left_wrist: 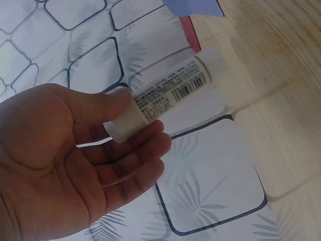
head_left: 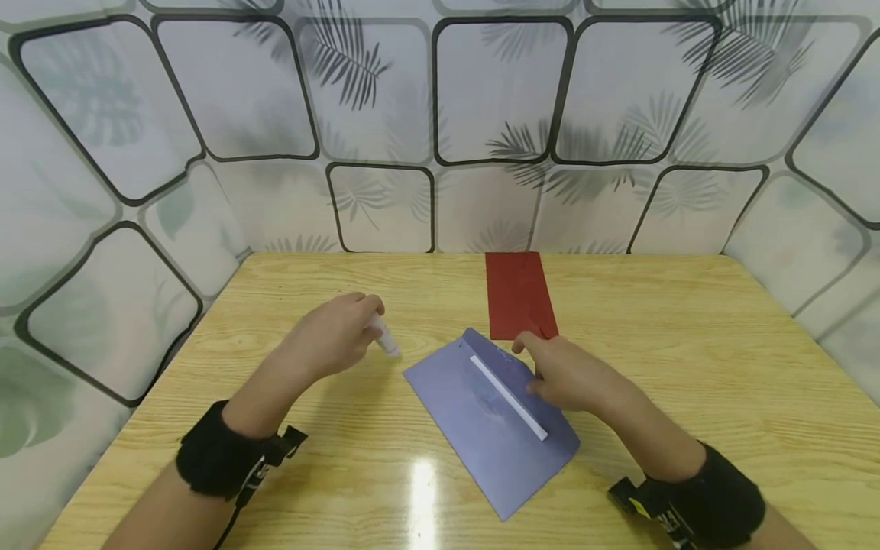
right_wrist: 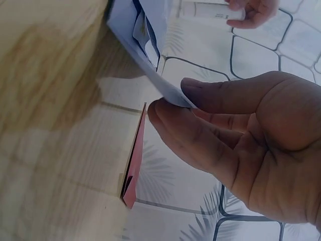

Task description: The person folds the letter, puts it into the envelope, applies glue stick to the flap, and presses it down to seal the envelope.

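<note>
My left hand (head_left: 335, 334) grips a white glue stick (left_wrist: 173, 90) between thumb and fingers; a printed label with a barcode faces the left wrist view. The tube slants down to the right over the table, left of a lavender envelope (head_left: 467, 428). That envelope lies at an angle, its flap (head_left: 500, 353) folded out and a white strip (head_left: 507, 397) showing along the opening. At the flap's edge is my right hand (head_left: 574, 374). In the right wrist view its thumb and fingers pinch the envelope's raised edge.
A flat red envelope (head_left: 517, 294) lies at the back of the wooden table (head_left: 687, 344), just behind the lavender one. Patterned curtain-like walls (head_left: 385, 206) stand along the back and both sides. Black straps with small cameras circle both wrists.
</note>
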A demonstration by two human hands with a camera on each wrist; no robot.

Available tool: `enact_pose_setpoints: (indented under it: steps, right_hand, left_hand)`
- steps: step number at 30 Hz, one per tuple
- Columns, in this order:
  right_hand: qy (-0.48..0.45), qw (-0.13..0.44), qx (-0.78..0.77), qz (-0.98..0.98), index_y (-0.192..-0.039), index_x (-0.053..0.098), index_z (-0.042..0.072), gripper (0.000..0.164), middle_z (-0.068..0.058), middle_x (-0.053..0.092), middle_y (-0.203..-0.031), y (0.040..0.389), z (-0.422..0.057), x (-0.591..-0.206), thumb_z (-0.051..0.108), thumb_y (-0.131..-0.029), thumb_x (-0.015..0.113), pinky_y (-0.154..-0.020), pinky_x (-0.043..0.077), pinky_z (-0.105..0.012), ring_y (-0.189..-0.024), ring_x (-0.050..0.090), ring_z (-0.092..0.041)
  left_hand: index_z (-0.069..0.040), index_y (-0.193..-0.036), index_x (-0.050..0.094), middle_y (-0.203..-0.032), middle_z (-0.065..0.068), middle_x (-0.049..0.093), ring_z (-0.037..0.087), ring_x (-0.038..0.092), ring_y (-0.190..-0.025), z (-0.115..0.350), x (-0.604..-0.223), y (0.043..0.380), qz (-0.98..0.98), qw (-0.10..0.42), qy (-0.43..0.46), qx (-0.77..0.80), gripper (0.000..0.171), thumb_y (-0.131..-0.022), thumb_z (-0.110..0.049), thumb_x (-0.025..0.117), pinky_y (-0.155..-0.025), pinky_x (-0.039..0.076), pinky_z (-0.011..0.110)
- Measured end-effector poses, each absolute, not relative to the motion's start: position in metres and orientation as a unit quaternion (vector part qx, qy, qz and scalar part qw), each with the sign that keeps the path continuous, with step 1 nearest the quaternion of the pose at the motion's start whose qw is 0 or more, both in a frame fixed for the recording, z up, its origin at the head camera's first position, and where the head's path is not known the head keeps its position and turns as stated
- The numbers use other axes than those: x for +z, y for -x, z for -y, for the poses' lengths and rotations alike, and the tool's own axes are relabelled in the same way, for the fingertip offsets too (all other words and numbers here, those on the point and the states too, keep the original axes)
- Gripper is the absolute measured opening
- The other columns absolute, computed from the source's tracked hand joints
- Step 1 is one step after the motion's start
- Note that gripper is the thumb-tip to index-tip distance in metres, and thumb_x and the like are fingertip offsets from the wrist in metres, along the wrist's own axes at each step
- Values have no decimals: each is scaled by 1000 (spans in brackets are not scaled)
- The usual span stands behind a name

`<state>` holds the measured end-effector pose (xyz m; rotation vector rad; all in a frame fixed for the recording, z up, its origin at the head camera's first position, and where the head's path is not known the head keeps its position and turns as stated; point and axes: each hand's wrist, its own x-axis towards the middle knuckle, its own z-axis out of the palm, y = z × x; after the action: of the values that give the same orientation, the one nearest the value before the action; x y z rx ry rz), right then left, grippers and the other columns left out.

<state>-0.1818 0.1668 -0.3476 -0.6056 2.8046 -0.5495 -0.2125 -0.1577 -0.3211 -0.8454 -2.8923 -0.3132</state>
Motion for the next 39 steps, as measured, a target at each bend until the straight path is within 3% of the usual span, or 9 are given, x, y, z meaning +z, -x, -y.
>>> enact_pose_setpoints:
  steps: [6, 11, 16, 20, 24, 26, 31, 35, 39]
  right_hand:
    - [207, 28, -182, -961, -115, 61, 0, 28, 2, 59, -69, 182, -165, -344, 9, -90, 71, -55, 45, -25, -59, 52, -10]
    - [212, -79, -211, -951, -92, 67, 6, 5, 3, 59, -70, 180, -161, -341, 9, -92, 69, -57, 44, -25, -61, 50, -9]
    - [257, -156, -253, -920, -74, 60, 14, 21, 9, 53, -63, 176, -158, -339, 15, -89, 76, -52, 44, -22, -57, 48, -5]
    - [362, -197, -277, -868, -86, 61, 12, 19, 6, 60, -81, 174, -153, -339, 16, -84, 80, -66, 54, -25, -76, 58, -7]
    - [436, -199, -250, -841, -113, 58, 8, 37, 1, 62, -109, 168, -149, -338, 29, -88, 77, -83, 55, -31, -101, 59, -12]
    - [448, -202, -236, -839, -117, 56, 9, 39, 1, 62, -109, 164, -148, -337, 35, -92, 73, -80, 54, -29, -97, 58, -11]
    - [474, -232, -229, -818, -113, 57, 10, 34, 4, 66, -91, 162, -144, -339, 40, -98, 61, -62, 51, -18, -71, 56, -4]
    - [500, -282, -219, -789, -108, 61, 8, 32, 3, 70, -82, 163, -140, -341, 38, -101, 52, -55, 48, -14, -60, 55, -3]
    - [519, -314, -222, -763, -106, 68, 9, 30, 5, 67, -73, 163, -137, -341, 36, -101, 54, -50, 42, -12, -54, 50, -4]
  left_hand:
    - [1, -114, 64, -107, 13, 69, 28, 66, -100, 146, -317, 202, 929, 89, 316, -168, 25, -95, -15, 69, -86, 55, 43]
    - [0, -110, 64, -100, 9, 69, 18, 63, -84, 133, -318, 192, 896, 117, 367, -221, 24, -92, -15, 72, -73, 54, 33]
    - [1, -106, 66, -95, 6, 69, 12, 60, -77, 118, -324, 183, 860, 130, 399, -292, 22, -89, -9, 75, -67, 52, 22]
    - [0, -104, 67, -97, 7, 72, 11, 67, -80, 105, -332, 175, 828, 102, 380, -399, 21, -86, -6, 77, -73, 57, 21]
    - [-2, -104, 67, -96, 7, 72, 11, 67, -78, 94, -338, 167, 787, 50, 347, -508, 20, -87, -6, 77, -72, 59, 25]
    - [-2, -104, 66, -94, 8, 72, 11, 67, -77, 89, -339, 163, 766, 23, 338, -547, 19, -88, -7, 76, -71, 59, 27]
    - [0, -108, 62, -92, 11, 70, 14, 67, -76, 82, -342, 155, 731, -24, 345, -588, 20, -91, -5, 71, -68, 58, 27]
    - [-3, -109, 60, -82, 3, 64, 13, 61, -73, 79, -345, 152, 752, -16, 377, -540, 13, -98, -10, 63, -67, 55, 24]
    - [-11, -106, 63, -72, -7, 50, 5, 48, -64, 78, -347, 150, 783, 17, 397, -478, 12, -104, -16, 52, -58, 44, 23]
